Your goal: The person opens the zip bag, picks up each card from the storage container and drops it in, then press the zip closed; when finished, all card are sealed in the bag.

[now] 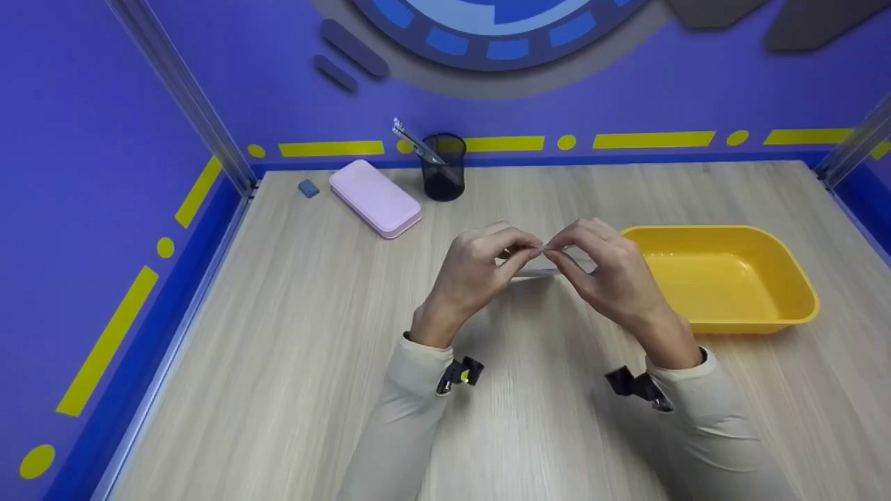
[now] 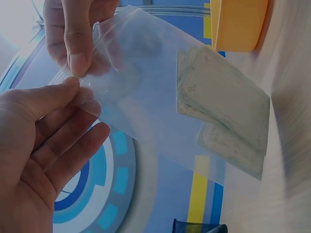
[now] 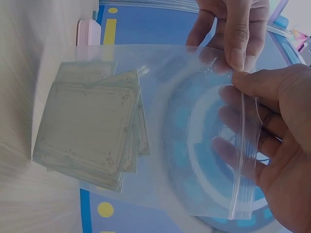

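Observation:
A clear zip-lock bag (image 3: 170, 111) hangs upright between my hands, with several pale cards (image 3: 90, 126) with decorated borders lying loosely stacked in its lower part. In the head view the bag (image 1: 534, 273) shows only as a thin strip beneath the fingers. My left hand (image 1: 473, 268) pinches the bag's top edge between thumb and index finger. Close against it, the right hand (image 1: 616, 271) pinches the same edge, the fingertips of both hands nearly touching. The zip strip runs along this upper edge in the right wrist view.
A yellow tray (image 1: 800, 299) stands beside my right hand. Toward the back left are a pink case (image 1: 376, 198), a small blue eraser-like block (image 1: 308, 188) and a black mesh pen cup (image 1: 443, 184) holding a silvery item. Purple panels border the wooden table (image 1: 292, 348).

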A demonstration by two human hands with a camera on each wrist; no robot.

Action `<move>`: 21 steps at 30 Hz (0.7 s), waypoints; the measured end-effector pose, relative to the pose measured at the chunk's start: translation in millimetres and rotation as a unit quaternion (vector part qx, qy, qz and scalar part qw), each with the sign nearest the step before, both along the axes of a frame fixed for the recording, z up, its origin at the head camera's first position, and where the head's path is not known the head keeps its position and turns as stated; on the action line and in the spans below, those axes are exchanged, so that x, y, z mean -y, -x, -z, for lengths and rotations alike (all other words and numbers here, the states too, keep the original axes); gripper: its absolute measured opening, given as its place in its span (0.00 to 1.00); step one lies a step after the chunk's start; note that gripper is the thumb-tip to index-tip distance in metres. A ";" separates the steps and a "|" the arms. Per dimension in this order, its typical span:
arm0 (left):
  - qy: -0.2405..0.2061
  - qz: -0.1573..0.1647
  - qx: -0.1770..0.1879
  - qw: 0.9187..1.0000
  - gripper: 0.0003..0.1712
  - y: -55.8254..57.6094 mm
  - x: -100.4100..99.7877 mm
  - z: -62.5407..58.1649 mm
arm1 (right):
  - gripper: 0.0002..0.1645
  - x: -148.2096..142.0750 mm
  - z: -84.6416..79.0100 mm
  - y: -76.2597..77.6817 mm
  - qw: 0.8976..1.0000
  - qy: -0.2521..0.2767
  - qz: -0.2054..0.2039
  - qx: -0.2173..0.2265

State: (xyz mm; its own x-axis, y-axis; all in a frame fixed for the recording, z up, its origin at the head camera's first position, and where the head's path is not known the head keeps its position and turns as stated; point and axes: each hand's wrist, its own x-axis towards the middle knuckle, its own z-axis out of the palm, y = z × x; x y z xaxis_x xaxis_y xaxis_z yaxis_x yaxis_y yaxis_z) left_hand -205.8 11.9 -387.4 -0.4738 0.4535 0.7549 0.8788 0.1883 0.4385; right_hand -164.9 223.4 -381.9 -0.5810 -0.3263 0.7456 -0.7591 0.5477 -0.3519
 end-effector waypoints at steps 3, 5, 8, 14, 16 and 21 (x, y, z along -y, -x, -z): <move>0.005 -0.010 -0.007 1.000 0.03 0.8 0.6 1.1 | 0.10 0.8 0.8 1.0 1.000 -0.007 -0.001 -0.001; 0.010 -0.016 -0.009 1.000 0.03 1.0 0.8 1.5 | 0.10 0.7 1.0 1.4 1.000 -0.011 -0.002 0.002; 0.010 -0.020 -0.017 1.000 0.03 0.6 0.4 1.6 | 0.10 -0.9 1.3 1.9 1.000 -0.019 -0.001 0.003; -0.002 -0.023 -0.043 0.999 0.02 -2.2 -1.5 0.9 | 0.10 -6.0 1.0 2.7 1.000 -0.021 -0.012 0.005; -0.007 -0.024 -0.047 0.999 0.02 -3.3 -2.3 0.4 | 0.10 -7.2 0.8 2.8 1.000 -0.015 -0.015 0.005; -0.015 -0.028 -0.057 0.998 0.03 -4.4 -3.5 0.5 | 0.13 -9.4 -0.4 2.5 0.999 0.009 -0.031 0.011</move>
